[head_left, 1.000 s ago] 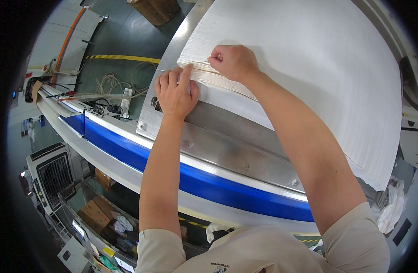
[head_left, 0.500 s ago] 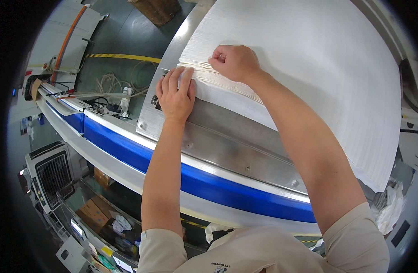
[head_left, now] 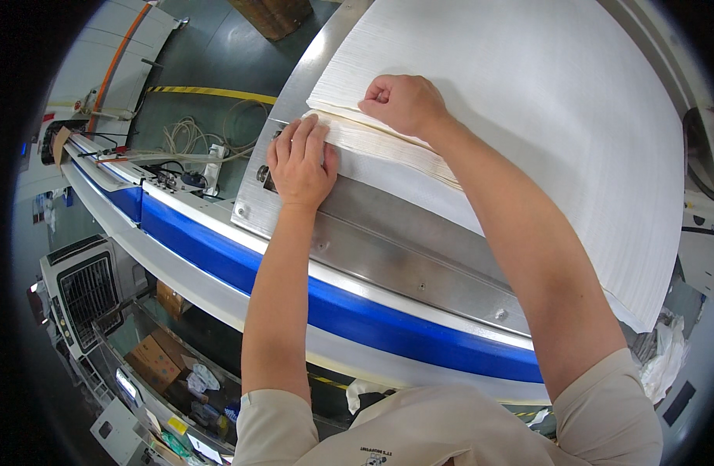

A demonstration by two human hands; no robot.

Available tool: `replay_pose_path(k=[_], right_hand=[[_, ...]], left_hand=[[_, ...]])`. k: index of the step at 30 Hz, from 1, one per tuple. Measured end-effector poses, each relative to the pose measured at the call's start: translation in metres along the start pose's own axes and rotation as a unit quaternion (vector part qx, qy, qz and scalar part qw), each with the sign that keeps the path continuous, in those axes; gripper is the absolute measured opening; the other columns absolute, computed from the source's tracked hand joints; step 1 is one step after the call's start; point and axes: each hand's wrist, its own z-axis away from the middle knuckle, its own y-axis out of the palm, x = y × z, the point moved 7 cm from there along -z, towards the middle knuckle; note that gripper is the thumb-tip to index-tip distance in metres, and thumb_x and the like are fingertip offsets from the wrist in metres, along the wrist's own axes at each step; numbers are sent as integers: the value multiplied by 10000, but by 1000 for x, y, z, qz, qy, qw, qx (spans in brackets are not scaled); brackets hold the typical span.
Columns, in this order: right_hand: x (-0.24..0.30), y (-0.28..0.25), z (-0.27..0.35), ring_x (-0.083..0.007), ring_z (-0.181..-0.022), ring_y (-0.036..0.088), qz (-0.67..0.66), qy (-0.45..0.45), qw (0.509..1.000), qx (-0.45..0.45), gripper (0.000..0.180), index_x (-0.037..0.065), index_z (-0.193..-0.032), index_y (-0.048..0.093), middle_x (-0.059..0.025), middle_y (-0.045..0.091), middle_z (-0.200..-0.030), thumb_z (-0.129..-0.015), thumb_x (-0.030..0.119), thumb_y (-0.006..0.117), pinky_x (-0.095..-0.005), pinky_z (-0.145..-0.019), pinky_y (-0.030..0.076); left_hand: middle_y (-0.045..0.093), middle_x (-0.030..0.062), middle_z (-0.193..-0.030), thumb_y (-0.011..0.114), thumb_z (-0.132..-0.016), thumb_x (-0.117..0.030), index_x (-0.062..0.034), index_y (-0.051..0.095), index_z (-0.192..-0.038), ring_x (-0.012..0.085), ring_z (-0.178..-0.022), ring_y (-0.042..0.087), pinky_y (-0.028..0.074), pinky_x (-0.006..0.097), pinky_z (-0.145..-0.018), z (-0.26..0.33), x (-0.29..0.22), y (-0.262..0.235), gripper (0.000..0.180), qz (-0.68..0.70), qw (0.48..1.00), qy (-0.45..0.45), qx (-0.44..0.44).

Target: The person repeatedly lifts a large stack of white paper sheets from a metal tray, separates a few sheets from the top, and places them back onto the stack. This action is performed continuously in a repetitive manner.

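We see a large stack of white paper sheets [head_left: 543, 116] lying on the steel bench [head_left: 388, 248] of a machine, covering most of the bench top and reaching out to its far and right edges. The near left corner of the stack points toward us, and both hands work at that corner.

Our left hand [head_left: 298, 163] lies flat and released, palm down, fingers together and stretched out. Its fingertips rest on the stepped edge of the stack at the corner, while the heel of the hand sits on the bare steel just beside the paper. It grasps nothing; it only presses.

Our right hand [head_left: 403, 102] is clenched into a loose fist on top of the stack, just behind the corner. The fingers curl under, and we cannot tell whether they pinch a few upper sheets or merely bear down on them. The two hands are near each other but do not touch.

Along the near edge of the bench runs a blue band [head_left: 357, 311]. Past the left edge, cables [head_left: 190, 136] lie coiled on the floor, and a yellow-black floor stripe [head_left: 209, 92] crosses behind them.
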Motion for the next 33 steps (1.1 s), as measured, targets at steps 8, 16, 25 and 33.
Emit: replay_pose_path(k=[8,16,25,33], right_hand=[[0,1,2,-231,-740,648,3,15,1000,-12,175,168,-800,689,-21,685,-771,-744,324,634,-363,-704,514],[4,1,4,-230,-744,649,13,3,1000,0,196,148,-785,678,-31,684,-768,-740,335,639,-358,-700,514],[14,-16,43,-269,-732,634,-79,-40,995,-34,196,108,-815,663,-79,668,-788,-804,288,586,-393,-698,505],[-55,-60,227,-343,-818,603,134,126,979,-83,286,39,-858,603,-167,617,-870,-877,316,529,-456,-754,476]], left_hand=[[572,14,-1129,577,-769,-193,-182,596,-1113,236,-1083,517,351,407,-928,-8,-3,5,345,-15,1000,-8,18],[570,10,-1126,582,-755,-188,-192,613,-1056,238,-1079,517,359,410,-920,-4,-1,5,303,-16,1000,-6,11],[572,29,-1125,607,-700,-157,-134,597,-984,233,-1064,529,366,407,-916,-3,-5,-16,285,4,996,68,53],[570,78,-1115,622,-665,-144,-114,528,-1110,250,-986,563,371,422,-901,-15,0,-19,456,-4,972,85,217]])
